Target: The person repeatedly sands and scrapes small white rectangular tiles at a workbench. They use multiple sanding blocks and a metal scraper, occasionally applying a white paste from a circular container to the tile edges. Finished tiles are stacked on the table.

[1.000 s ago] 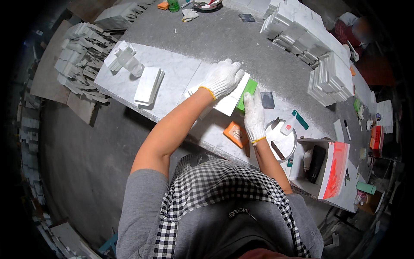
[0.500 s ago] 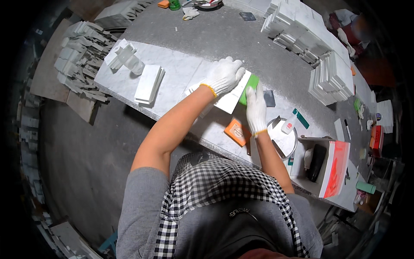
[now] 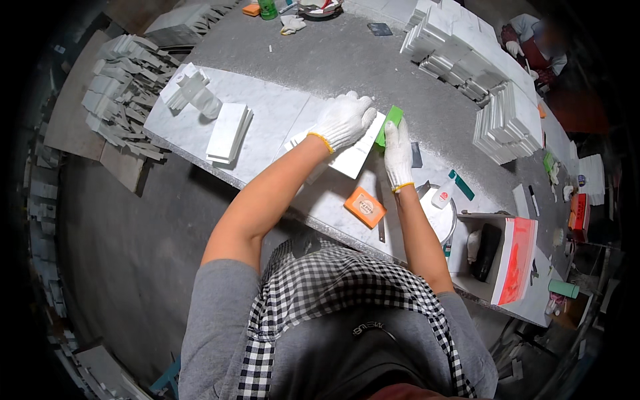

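My left hand (image 3: 345, 121), in a white knitted glove with a yellow cuff, grips and presses down a white rectangular tile (image 3: 355, 159). Its fingers curl toward the tile's far end. Further pale tiles show in part under and beside that wrist. My right hand (image 3: 399, 157), gloved the same way, is closed on a green block (image 3: 393, 118) that looks like a sanding block. The block stands along the right edge of the tile. Nearer to me, an orange block (image 3: 365, 207) lies on the marble-like slab (image 3: 273, 100).
A tile stack (image 3: 229, 132) and a translucent bottle (image 3: 203, 99) are on the left. Right of my hands are a round tray (image 3: 440, 217), a small white bottle (image 3: 443, 195) and an open box (image 3: 517, 260). Tall tile stacks (image 3: 510, 123) stand behind; a person (image 3: 533, 47) is beyond them.
My right hand has slid the green block away from me along the tile's edge. The left hand stays on the tile. The person beyond the stacks has moved more into sight.
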Available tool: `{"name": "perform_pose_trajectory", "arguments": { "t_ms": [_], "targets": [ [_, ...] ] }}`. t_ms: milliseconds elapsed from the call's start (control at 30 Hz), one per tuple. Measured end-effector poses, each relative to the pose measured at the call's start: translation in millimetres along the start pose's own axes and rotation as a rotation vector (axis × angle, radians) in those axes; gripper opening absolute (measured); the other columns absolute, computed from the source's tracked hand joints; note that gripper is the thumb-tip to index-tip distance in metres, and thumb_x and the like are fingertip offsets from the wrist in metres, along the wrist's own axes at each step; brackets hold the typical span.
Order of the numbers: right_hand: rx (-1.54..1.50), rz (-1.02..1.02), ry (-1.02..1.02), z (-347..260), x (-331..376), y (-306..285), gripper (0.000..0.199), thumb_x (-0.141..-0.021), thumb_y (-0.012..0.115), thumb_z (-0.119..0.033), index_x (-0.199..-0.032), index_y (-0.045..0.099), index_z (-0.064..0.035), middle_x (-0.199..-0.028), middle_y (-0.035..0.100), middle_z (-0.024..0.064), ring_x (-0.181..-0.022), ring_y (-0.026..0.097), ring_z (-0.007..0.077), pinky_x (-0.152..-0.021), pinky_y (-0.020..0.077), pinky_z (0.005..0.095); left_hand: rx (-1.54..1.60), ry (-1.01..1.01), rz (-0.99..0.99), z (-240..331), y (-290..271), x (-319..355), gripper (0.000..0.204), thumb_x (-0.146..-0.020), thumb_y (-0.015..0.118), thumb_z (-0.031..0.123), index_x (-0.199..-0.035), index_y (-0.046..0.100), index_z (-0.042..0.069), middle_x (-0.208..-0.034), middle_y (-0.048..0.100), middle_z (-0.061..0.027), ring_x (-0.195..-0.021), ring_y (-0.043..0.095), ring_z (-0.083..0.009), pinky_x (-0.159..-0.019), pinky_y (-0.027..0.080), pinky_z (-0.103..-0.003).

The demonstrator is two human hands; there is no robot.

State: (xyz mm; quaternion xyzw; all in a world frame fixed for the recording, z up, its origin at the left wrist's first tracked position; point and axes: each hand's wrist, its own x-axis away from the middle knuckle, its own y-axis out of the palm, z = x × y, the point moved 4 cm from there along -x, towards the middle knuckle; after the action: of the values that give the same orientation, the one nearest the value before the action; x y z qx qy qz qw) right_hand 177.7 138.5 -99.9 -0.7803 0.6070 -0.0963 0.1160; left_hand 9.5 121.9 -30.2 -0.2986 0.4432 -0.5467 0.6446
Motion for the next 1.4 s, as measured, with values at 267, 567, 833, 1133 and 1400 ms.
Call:
{"name": "perform_pose_trajectory", "arguments": {
  "t_ms": [267,567,833,1133,1400],
  "targets": [
    [0.058,0.021,-0.068,-28,57,8,0.072,-0.105,0.050,-0.043,-0.157,0.032,0.0021,-0.151,0.048,0.0281,-0.140,0.048,0.0393,-0.115,0.0372,0.0415,-0.017,-0.014,-0.020,0,-3,2,0.034,-0.101,0.047,0.034,-0.099,0.066,0.006,-0.095,0.065,-0.0235,-0.091,0.064,-0.0433,-0.082,0.051,-0.053],
    [0.076,0.043,-0.108,-22,41,7,0.072,-0.105,0.048,-0.043,-0.159,0.030,0.0002,-0.152,0.048,0.0270,-0.137,0.051,0.0396,-0.113,0.0396,0.0418,0.028,0.016,0.019,-2,4,1,0.033,-0.101,0.048,0.034,-0.098,0.065,0.005,-0.091,0.063,-0.0237,-0.088,0.063,-0.0440,-0.081,0.050,-0.054],
    [0.095,0.037,0.008,-15,7,-2,0.074,-0.104,0.050,-0.050,-0.156,0.035,-0.0004,-0.148,0.052,0.0270,-0.135,0.054,0.0378,-0.109,0.0430,0.0421,0.032,-0.002,0.008,0,1,1,0.033,-0.100,0.049,0.034,-0.099,0.065,0.006,-0.093,0.064,-0.0240,-0.089,0.063,-0.0444,-0.081,0.050,-0.053],
    [-0.201,0.019,0.085,29,28,-3,0.079,-0.104,0.050,-0.055,-0.158,0.034,0.0009,-0.153,0.049,0.0238,-0.140,0.050,0.0345,-0.115,0.0374,0.0371,-0.286,-0.048,0.122,24,-23,10,0.046,-0.094,0.056,0.049,-0.101,0.066,0.005,-0.098,0.066,-0.0197,-0.099,0.064,-0.0388,-0.085,0.048,-0.050],
    [-0.266,0.063,0.025,21,42,-29,0.078,-0.103,0.057,-0.053,-0.155,0.040,0.0034,-0.150,0.053,0.0234,-0.137,0.052,0.0302,-0.112,0.0410,0.0351,-0.489,-0.326,-0.077,52,-14,14,0.079,-0.077,0.067,0.069,-0.117,0.062,0.002,-0.105,0.070,-0.0177,-0.106,0.066,-0.0315,-0.089,0.050,-0.044]
  ]
}}
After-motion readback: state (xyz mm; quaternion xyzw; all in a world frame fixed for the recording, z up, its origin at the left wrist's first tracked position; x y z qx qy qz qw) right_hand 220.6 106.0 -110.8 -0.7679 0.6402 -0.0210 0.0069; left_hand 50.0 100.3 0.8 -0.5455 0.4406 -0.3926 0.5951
